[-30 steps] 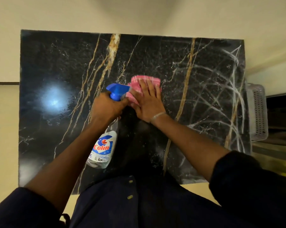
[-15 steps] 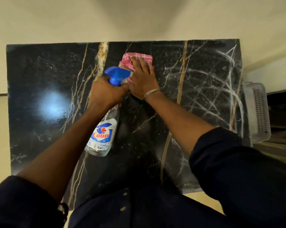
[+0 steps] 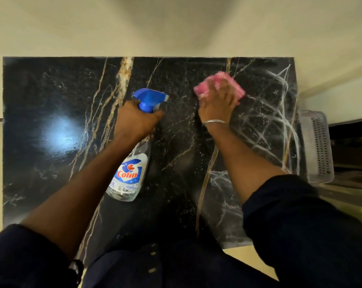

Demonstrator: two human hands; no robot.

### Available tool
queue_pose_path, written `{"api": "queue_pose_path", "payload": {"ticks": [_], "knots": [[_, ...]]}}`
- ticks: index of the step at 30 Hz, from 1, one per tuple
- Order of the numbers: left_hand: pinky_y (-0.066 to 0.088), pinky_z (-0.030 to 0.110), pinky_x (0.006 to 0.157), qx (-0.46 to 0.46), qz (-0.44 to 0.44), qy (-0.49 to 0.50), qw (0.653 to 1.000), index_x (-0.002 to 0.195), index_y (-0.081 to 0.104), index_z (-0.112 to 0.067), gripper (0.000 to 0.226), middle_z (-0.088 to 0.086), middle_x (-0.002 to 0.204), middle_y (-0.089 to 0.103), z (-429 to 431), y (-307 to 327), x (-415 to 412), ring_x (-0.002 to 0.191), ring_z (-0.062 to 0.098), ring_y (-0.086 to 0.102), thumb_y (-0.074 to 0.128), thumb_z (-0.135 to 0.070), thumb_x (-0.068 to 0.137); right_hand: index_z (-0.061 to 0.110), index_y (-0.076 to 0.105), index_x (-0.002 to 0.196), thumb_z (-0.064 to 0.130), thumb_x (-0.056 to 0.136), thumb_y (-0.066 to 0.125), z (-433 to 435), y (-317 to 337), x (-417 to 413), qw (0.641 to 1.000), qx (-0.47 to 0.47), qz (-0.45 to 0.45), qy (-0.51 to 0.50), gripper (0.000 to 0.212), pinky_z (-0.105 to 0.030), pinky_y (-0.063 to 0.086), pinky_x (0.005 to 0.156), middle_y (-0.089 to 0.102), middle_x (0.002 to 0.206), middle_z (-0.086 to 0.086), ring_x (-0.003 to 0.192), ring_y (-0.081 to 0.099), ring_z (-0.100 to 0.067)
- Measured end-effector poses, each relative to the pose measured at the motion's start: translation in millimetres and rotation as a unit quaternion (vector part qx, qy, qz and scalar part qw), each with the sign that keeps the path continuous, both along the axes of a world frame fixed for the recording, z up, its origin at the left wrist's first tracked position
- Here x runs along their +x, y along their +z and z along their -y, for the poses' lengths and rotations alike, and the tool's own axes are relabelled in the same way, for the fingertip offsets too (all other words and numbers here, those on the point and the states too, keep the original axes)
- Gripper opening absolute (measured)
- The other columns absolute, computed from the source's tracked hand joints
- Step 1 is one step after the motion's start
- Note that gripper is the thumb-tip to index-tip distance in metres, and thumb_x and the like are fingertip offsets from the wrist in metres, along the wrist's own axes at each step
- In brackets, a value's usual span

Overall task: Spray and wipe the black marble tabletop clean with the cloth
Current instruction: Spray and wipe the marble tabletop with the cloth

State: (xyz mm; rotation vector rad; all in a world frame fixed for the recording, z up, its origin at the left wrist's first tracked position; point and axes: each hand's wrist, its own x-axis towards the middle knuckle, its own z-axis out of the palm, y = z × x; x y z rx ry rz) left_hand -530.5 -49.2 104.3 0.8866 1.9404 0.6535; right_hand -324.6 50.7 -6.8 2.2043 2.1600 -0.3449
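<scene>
The black marble tabletop with gold and white veins fills the middle of the head view. My left hand grips the neck of a clear spray bottle with a blue trigger head, held above the table's centre. My right hand presses flat on a pink cloth near the far edge, right of centre. The cloth is blurred and partly covered by my fingers. White smear lines cross the marble to the right of the cloth.
A grey perforated plastic basket stands against the table's right edge. A cream wall runs along the far edge. Pale floor shows to the left and at the near right corner. A bright light reflection sits on the left part of the marble.
My right hand has slid the cloth to the right, away from the bottle's nozzle, along the far part of the table. The left hand with the bottle has stayed near the centre.
</scene>
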Motion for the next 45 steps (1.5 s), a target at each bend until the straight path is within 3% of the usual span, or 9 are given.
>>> {"api": "queue_pose_path", "payload": {"ticks": [4,9,13,16,21,33,38,42,45], "knots": [[0.062,0.043,0.077,-0.012,-0.011,0.012,1.0,0.11,0.056,-0.018,0.034,0.008,0.094,0.07,2.3,2.8,4.4,0.076,0.021,0.072,0.073,-0.027,0.083,0.036,0.013,0.155,0.047,0.1,0.033,11.2,-2.9,-40.8,0.988,0.001,0.016,0.155,0.06,-0.06,0.003,0.119,0.004,0.164,-0.008,0.15,0.002,-0.037],[0.059,0.032,0.07,0.003,-0.04,0.003,0.999,0.116,0.057,-0.013,0.038,0.006,0.095,0.069,-5.2,1.0,21.8,0.074,0.017,0.069,0.072,-0.029,0.085,0.037,0.023,0.152,0.047,0.1,0.036,-6.9,2.1,11.0,0.961,0.015,0.022,0.276,0.055,-0.052,0.01,0.12,0.017,0.163,-0.005,0.149,0.014,-0.032],[0.061,0.035,0.073,0.02,-0.044,0.008,0.999,0.102,0.063,-0.011,0.027,0.002,0.081,0.067,-8.5,-1.1,34.3,0.07,0.016,0.068,0.073,-0.026,0.082,0.037,0.022,0.151,0.046,0.098,0.03,-37.2,-7.3,75.9,0.979,0.015,0.03,0.199,0.054,-0.055,0.018,0.118,0.021,0.161,-0.005,0.148,0.019,-0.032],[0.056,0.025,0.063,0.023,-0.062,0.002,0.998,0.106,0.064,-0.01,0.031,0.001,0.081,0.068,-7.4,-3.1,43.8,0.068,0.012,0.067,0.073,-0.028,0.081,0.037,0.021,0.151,0.047,0.096,0.025,-61.2,-7.2,114.3,0.993,-0.003,0.036,0.108,0.056,-0.058,0.021,0.116,0.023,0.16,-0.009,0.147,0.02,-0.037],[0.049,0.017,0.059,0.031,-0.066,-0.006,0.997,0.106,0.064,-0.013,0.027,-0.004,0.078,0.066,-3.3,2.4,48.2,0.067,0.007,0.065,0.072,-0.026,0.083,0.034,0.017,0.154,0.039,0.1,0.036,-43.9,-3.5,72.8,1.0,-0.011,0.014,0.002,0.057,-0.058,0.002,0.119,0.007,0.163,-0.013,0.149,0.003,-0.04],[0.059,0.029,0.071,0.036,-0.052,-0.057,0.996,0.118,0.061,-0.011,0.038,0.004,0.089,0.069,-3.0,5.0,30.8,0.074,0.015,0.069,0.071,-0.026,0.085,0.038,0.017,0.153,0.047,0.102,0.035,-8.8,1.2,0.9,0.971,-0.003,0.012,0.239,0.056,-0.051,0.001,0.12,0.007,0.164,-0.003,0.151,0.004,-0.031],[0.05,0.018,0.057,0.033,-0.051,-0.069,0.996,0.118,0.061,-0.009,0.04,0.0,0.08,0.067,-4.2,3.2,20.0,0.064,0.009,0.066,0.071,-0.028,0.084,0.038,0.026,0.151,0.036,0.099,0.041,-22.4,-9.9,64.0,0.994,0.016,-0.013,0.111,0.054,-0.054,0.01,0.12,0.017,0.162,-0.003,0.15,0.012,-0.03],[0.059,0.028,0.065,0.022,-0.041,-0.072,0.996,0.121,0.059,-0.009,0.045,0.005,0.086,0.07,-9.6,2.1,14.5,0.071,0.017,0.07,0.071,-0.03,0.084,0.037,0.032,0.148,0.035,0.093,0.035,-46.2,-10.7,100.2,0.999,0.005,-0.005,0.033,0.055,-0.056,0.021,0.117,0.026,0.159,-0.006,0.147,0.021,-0.033],[0.06,0.031,0.068,0.022,-0.05,-0.057,0.997,0.118,0.062,-0.01,0.042,0.005,0.083,0.07,-12.8,0.4,17.2,0.071,0.018,0.07,0.071,-0.03,0.083,0.035,0.032,0.149,0.032,0.096,0.042,-41.3,-11.4,71.8,0.998,0.02,-0.007,-0.052,0.054,-0.058,0.014,0.118,0.022,0.16,-0.008,0.148,0.017,-0.036]]}}
